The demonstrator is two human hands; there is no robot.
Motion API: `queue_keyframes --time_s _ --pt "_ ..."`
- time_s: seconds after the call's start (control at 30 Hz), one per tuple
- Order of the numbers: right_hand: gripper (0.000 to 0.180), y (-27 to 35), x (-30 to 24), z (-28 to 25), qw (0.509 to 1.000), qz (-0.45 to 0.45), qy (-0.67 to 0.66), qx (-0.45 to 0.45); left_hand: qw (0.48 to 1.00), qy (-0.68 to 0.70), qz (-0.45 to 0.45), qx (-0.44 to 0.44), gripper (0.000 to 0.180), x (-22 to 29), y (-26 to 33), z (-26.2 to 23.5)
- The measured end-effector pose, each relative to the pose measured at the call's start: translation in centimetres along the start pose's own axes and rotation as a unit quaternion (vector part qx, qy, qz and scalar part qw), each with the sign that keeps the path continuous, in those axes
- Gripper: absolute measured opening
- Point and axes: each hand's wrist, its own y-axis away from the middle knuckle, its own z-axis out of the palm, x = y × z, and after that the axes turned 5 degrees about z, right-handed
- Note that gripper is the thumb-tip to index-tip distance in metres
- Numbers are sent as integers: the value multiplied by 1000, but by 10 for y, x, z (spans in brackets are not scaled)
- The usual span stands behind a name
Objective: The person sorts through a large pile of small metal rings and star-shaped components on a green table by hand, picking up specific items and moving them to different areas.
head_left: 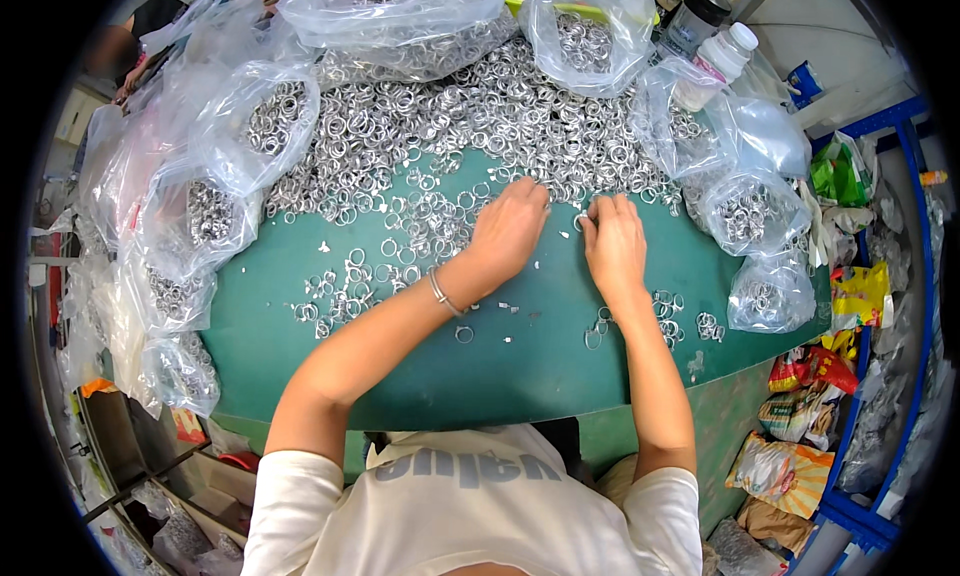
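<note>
A large heap of silver metal rings (440,106) spreads over the green tabletop (480,376). My left hand (508,234) is at the heap's near edge, its fingers bent together and pointing down among the rings; what they pinch, if anything, is hidden. A bracelet circles that wrist. To its right, my right hand (614,248) is closed with curled fingers, and a single ring (580,222) shows at its thumb and fingertips. A looser group of rings (430,221) lies left of my left hand. Small clusters of rings (345,301) sit nearer me on the left.
Clear plastic bags of rings line the left side (212,216), the back (400,36) and the right (750,211). More rings (668,316) lie beside my right forearm. A white bottle (725,56) stands at the back right. Blue shelving (905,176) holds coloured packets. Another person is at far left.
</note>
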Motion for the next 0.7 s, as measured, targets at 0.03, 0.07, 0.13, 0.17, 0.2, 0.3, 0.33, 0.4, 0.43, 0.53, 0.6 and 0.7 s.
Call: queue_keyframes --time_s 0.03,0.07,0.13,0.17,0.2,0.3,0.33,0.4,0.43,0.53,0.6,0.7 --pt "15 2 2 -4 1000 -10 -23 -14 999 33 -20 -1 16 -1 2 -3" --pt "14 4 8 -6 999 -12 -37 9 997 67 -39 -2 16 -2 3 -6" --pt "12 13 10 -23 994 38 -90 -47 984 153 -92 -28 16 2 6 -20" --pt "11 17 11 -31 988 62 -117 -76 973 194 -119 -40 16 5 7 -28" --pt "10 22 16 -36 970 81 -187 -133 936 286 -184 -84 16 8 9 -35" --pt "11 34 21 -47 905 123 -338 -229 807 471 -312 -172 16 17 17 -45" --pt "11 37 17 -50 901 126 -356 -215 794 485 -320 -178 16 19 19 -45" --pt "12 42 11 -51 889 128 -393 -194 782 502 -320 -181 15 23 23 -45" --pt "12 44 8 -51 882 127 -414 -187 784 505 -313 -179 15 26 24 -46" --pt "15 49 -2 -48 852 128 -481 -161 838 475 -216 -160 14 27 27 -42" --pt "18 52 -8 -45 835 132 -514 -145 872 435 -162 -153 13 28 29 -42" --pt "19 55 -11 -40 829 138 -526 -131 899 369 -169 -164 12 31 30 -45"
